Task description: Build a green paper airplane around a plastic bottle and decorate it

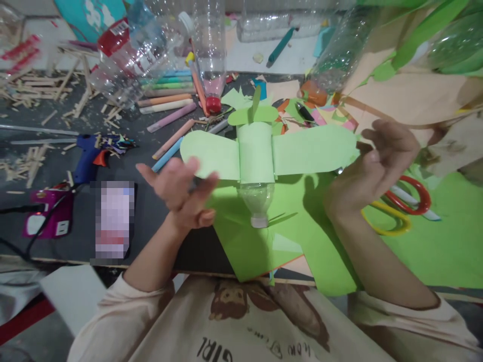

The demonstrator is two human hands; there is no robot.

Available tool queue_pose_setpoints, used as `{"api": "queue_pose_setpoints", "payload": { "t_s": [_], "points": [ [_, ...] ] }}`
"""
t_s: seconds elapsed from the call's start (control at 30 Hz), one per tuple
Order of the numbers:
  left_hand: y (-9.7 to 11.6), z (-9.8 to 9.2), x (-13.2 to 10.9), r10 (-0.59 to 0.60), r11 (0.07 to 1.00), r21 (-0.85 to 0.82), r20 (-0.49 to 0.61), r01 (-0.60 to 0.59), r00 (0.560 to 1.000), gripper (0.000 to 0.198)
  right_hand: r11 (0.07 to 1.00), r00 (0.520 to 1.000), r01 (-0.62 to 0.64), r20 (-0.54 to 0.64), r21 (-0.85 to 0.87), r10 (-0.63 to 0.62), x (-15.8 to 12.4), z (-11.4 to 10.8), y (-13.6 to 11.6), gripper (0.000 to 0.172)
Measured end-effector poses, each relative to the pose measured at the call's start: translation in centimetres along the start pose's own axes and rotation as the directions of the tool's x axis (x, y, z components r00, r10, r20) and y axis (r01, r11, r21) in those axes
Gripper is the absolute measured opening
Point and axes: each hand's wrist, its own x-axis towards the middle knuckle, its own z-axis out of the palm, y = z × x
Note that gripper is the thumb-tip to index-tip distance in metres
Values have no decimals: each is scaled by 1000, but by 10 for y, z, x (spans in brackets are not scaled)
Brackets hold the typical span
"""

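Bottle plane (pixel 257 153) with pale green paper wings, sitting front and center over the bright green paper (pixel 279 201), neck end facing the person. Left hand (pixel 181 191) is spread loosely, fingers a bit blurry in front of the left wing (pixel 219 153); can't tell if they're touching it. Right hand (pixel 381 161) is half curled right by the right wing (pixel 313 149) tip, nothing visibly pinched, contact unclear too.

My worry: those wings look like thin paper, so a careless swipe from either hand could crease one or peel it off the body. The propeller (pixel 241 118) at the far end looks just as easy to knock. The scissors (pixel 427 201) sit just beside the right forearm, so an elbow shift could shove them around. Farther left there's a blue glue gun (pixel 86 156); snagging the black cable (pixel 49 216) could drag stuff, and if the nozzle's hot, ouch.
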Motion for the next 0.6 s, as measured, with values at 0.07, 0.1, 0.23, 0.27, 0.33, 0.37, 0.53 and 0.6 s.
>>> {"api": "queue_pose_setpoints", "payload": {
  "t_s": [0.07,0.1,0.23,0.27,0.33,0.37,0.53,0.6],
  "points": [
    [6,-8,-1,60,998,17,-33,-59,998,57,975,978,193,107,-112,-181,0,-5,0,23],
    [11,-11,0,94,996,16,-46,-93,995,57,945,948,288,186,-158,-258,-1,-7,0,22],
    [28,-16,9,161,985,-66,-20,-162,987,61,918,854,358,458,-170,-248,-5,-11,-2,27],
    [31,-16,11,174,983,-54,-12,-174,985,61,938,853,303,487,-170,-187,-5,-11,-3,28],
    [33,-15,13,226,974,36,-34,-224,974,56,955,857,221,507,-196,-95,-5,-9,-5,31],
    [34,-14,13,266,961,98,-57,-260,962,53,953,854,215,514,-215,-77,-6,-8,-5,30],
    [35,-8,14,374,907,228,-58,-353,925,45,923,796,327,586,-204,-152,-12,0,-2,22],
    [36,-6,14,364,913,216,-42,-347,930,43,926,773,346,605,-150,-191,-16,1,-1,24]
  ]
}}
